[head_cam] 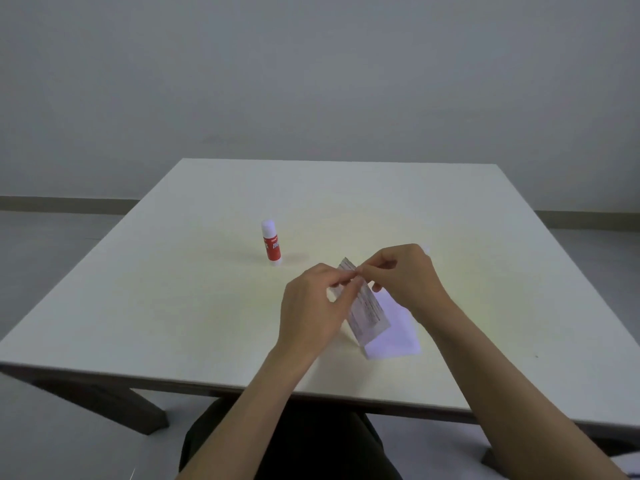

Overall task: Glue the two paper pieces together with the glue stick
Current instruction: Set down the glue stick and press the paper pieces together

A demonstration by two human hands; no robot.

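Pinching the top edge of a printed paper piece, left hand and right hand meet fingertip to fingertip above the surface. White paper piece lies flat beneath. Glue stick stands upright, capped, well left of the hands.

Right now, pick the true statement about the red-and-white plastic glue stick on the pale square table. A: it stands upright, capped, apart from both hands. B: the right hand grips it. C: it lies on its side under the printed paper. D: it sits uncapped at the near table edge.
A: the red-and-white glue stick stands upright with its white cap on, while the left hand and right hand pinch the printed paper.
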